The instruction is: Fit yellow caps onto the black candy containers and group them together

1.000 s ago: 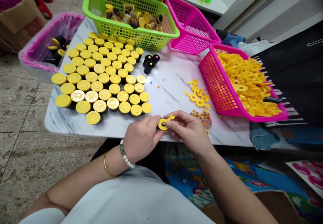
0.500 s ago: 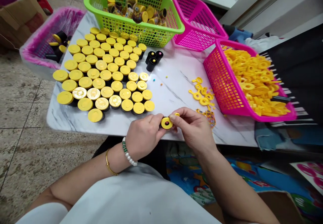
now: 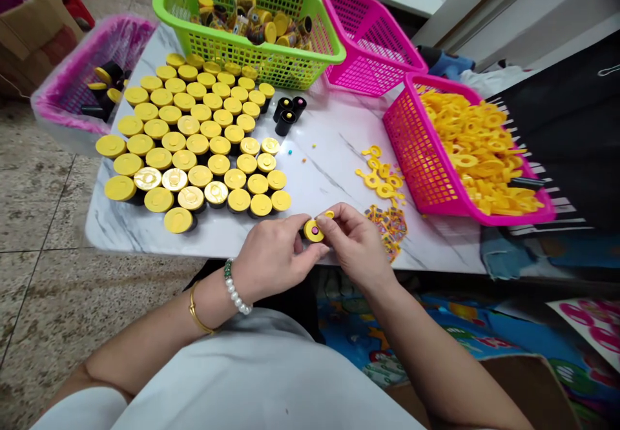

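Between my hands, at the table's front edge, is a small black tube with a yellow ring-shaped cap (image 3: 310, 235) on top; a pink dot shows in the cap's hole. My left hand (image 3: 271, 252) is closed round the tube from the left, hiding most of it. From the other side, my right hand (image 3: 357, 243) pinches the cap's yellow tab between thumb and fingers. Left of my hands stand several yellow-capped black tubes (image 3: 177, 219) in tight rows. Loose yellow caps (image 3: 385, 190) and small printed pieces (image 3: 394, 223) lie to the right.
Three uncapped black tubes (image 3: 285, 122) stand mid-table, near tiny coloured beads (image 3: 290, 152). A green basket (image 3: 261, 62) of filled tubes is behind. To the right are a pink basket (image 3: 421, 172) of yellow caps and another pink basket (image 3: 356, 81). A lined pink bin (image 3: 62, 113) sits left.
My left thumb has moved down along the tube's near side, and the left fingers have loosened a little. The cap's hole now shows more pink. The whole view has shifted slightly.
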Tool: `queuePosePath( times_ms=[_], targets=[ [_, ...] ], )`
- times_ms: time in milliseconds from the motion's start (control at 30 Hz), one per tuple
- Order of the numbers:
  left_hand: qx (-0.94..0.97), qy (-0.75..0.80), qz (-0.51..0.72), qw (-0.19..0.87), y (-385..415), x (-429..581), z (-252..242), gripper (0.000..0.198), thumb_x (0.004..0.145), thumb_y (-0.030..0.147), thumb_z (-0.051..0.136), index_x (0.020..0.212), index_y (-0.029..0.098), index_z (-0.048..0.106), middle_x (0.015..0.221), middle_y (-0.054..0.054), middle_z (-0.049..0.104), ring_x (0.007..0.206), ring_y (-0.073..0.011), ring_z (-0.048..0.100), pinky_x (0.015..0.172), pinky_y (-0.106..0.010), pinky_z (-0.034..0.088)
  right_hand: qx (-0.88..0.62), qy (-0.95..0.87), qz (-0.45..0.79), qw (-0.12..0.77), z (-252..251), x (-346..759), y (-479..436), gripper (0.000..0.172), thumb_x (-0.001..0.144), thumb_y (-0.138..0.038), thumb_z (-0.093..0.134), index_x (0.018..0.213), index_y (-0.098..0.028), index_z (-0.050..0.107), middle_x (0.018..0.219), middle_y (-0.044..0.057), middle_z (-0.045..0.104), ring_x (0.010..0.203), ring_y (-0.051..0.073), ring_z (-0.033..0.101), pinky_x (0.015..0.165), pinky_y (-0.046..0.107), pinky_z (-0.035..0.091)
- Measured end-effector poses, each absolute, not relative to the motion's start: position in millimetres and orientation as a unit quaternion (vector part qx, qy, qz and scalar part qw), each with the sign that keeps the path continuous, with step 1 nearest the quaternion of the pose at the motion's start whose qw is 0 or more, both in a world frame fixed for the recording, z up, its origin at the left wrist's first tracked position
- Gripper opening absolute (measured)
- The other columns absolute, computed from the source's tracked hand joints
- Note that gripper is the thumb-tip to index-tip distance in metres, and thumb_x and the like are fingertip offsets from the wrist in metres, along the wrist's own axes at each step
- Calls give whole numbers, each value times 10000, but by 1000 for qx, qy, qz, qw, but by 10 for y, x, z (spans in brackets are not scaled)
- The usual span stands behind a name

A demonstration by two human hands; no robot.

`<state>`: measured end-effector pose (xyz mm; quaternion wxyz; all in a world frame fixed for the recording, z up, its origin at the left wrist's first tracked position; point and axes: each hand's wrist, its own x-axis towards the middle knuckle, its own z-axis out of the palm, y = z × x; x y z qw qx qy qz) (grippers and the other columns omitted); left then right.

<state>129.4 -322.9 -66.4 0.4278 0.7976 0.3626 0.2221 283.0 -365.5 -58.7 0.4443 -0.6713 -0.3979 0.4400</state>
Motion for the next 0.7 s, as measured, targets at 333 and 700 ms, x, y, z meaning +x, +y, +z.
queuePosePath(
  times_ms=[333,700],
  targets=[
    [780,347,216,473,-3175,1311,-628,189,847,219,604,1015,174,677,605,49,585,521,-97,515,527,-201,370,-690,-497,316,421,-601,2800,-3687,237,867,-405,649,778,-223,526,669,-10,622,560,122,579,503,235,469],
    [729,350,159,567,-3105,1285,-553,238,956,252,462,919,183,687,611,50,592,520,-77,516,507,-172,367,-676,-466,385,421,-597,2804,-3742,237,889,-427,628,820,-231,513,642,-33,568,508,104,515,445,213,412]
  ],
)
